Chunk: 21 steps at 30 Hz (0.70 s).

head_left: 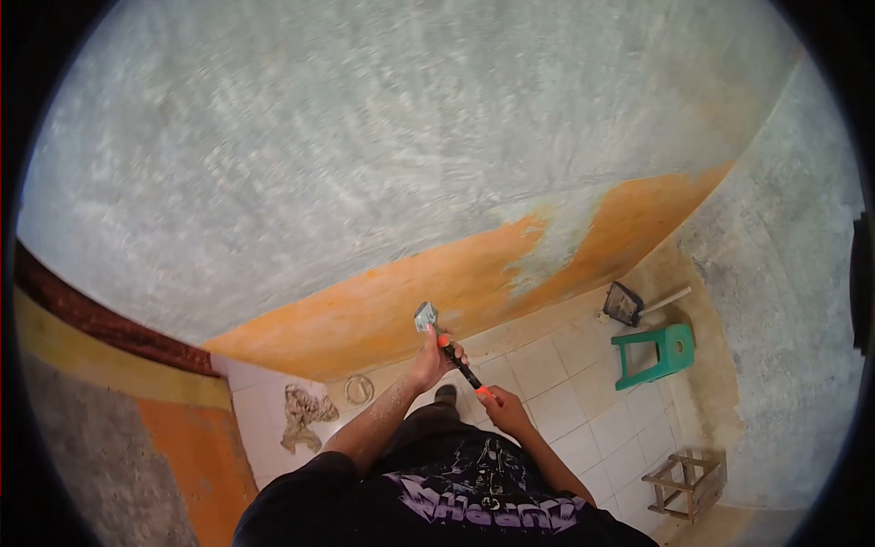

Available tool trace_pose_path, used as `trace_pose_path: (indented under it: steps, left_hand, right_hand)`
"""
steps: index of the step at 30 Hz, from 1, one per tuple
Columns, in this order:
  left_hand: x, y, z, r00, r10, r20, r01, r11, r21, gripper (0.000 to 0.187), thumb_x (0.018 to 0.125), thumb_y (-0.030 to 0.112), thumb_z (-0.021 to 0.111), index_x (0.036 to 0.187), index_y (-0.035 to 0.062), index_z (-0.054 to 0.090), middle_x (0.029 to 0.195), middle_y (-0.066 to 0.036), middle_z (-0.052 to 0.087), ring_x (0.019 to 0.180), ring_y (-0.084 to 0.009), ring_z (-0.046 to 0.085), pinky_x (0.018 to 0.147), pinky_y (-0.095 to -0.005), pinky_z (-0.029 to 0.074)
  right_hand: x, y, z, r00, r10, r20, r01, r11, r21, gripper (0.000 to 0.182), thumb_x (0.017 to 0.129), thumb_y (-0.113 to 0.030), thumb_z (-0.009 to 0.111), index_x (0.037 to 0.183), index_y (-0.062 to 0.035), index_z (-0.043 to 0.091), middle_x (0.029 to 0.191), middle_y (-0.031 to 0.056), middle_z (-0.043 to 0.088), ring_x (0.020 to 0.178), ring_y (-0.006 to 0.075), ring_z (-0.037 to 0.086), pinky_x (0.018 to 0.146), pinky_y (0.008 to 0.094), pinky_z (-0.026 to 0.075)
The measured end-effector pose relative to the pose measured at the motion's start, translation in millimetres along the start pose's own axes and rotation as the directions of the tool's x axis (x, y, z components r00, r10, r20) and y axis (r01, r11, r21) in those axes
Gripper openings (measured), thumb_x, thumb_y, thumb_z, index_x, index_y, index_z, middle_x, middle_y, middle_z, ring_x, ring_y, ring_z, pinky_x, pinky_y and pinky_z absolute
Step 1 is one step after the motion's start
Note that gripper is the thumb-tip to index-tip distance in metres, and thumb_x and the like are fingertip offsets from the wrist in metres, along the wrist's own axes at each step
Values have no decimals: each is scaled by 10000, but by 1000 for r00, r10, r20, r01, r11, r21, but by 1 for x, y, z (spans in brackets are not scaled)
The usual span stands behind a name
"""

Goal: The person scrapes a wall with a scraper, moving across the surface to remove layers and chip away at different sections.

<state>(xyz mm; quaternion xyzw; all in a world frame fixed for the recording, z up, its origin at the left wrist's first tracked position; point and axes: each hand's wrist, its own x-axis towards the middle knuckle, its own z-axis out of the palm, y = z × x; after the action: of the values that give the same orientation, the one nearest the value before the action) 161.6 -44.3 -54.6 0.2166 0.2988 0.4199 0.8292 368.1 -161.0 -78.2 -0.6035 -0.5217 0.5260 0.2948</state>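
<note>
A scraper (467,372) with a black handle, orange-red ends and a whitish, smeared head slants across the middle of the head view. My left hand (428,363) is closed around its upper part, just below the head, with a finger reaching up toward it. Around the lower end of the handle my right hand (505,409) is closed. The scraper's head overlaps the orange lower band (383,305) of the wall in this view. Above that band the wall (365,155) is rough and grey-white. Pale dust specks cover my left forearm.
A green plastic stool (663,362) stands at the right, beside a dark dustpan (623,304) with a pale handle. Nearer is a small wooden stool (688,486). On the tiled floor (556,401) at left lie a crumpled cloth (303,415) and a ring-shaped object (359,390).
</note>
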Motion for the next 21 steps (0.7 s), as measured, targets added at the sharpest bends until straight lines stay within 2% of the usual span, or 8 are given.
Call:
trace_pose_path:
  steps: [1,4,5,8,9,15,21]
  left_hand:
    - [15,2,8,1000,-3,18,3,1000,-8,612,978,662,189,1157,115,398,799,-103,517,834,-295,581,885,-497,475]
    - [56,-1,33,997,-34,71,29,998,62,580,990,652,189,1150,126,374,793,-90,530,824,-273,595,876,-474,482]
    - [69,-5,42,996,-29,79,24,998,59,576,993,644,192,1152,122,378,792,-93,530,825,-273,604,866,-477,498]
    - [100,-12,69,994,-63,86,56,995,78,581,992,636,203,1165,118,400,802,-104,519,836,-289,582,875,-506,482]
    - [107,-15,79,992,-79,101,69,993,93,579,992,636,202,1165,119,399,801,-102,518,837,-287,580,876,-503,482]
    - [152,-58,156,986,-110,125,101,992,77,563,1002,629,199,1172,123,379,789,-86,516,802,-265,572,868,-477,482]
    - [206,-125,265,969,-56,242,69,997,-43,574,988,646,210,1174,130,379,763,-76,501,791,-257,554,857,-482,472]
  right_hand:
    - [7,2,-10,998,-49,-24,49,999,-2,285,964,-330,619,899,-54,644,583,-62,454,496,37,401,449,245,330]
    - [19,-1,-44,998,22,-59,-18,998,65,286,970,-327,610,897,-52,637,594,-62,454,509,37,404,455,243,324]
    - [26,18,-51,996,8,-84,-3,998,64,280,976,-315,601,889,-50,632,602,-64,448,515,34,397,459,244,319]
    - [24,1,-84,990,86,-110,-76,993,91,342,966,-379,606,909,-43,635,602,-25,457,570,85,439,535,282,370]
    - [21,-2,-96,990,81,-113,-67,990,121,337,967,-369,610,924,-36,637,614,-31,471,570,74,438,531,269,368]
    - [9,22,-188,989,109,-98,-81,964,252,315,975,-325,606,1092,-38,664,641,-57,479,562,44,415,506,239,344]
    - [-26,27,-336,996,86,-18,-74,930,360,358,981,-261,599,1260,-38,614,637,-64,463,540,31,405,485,218,342]
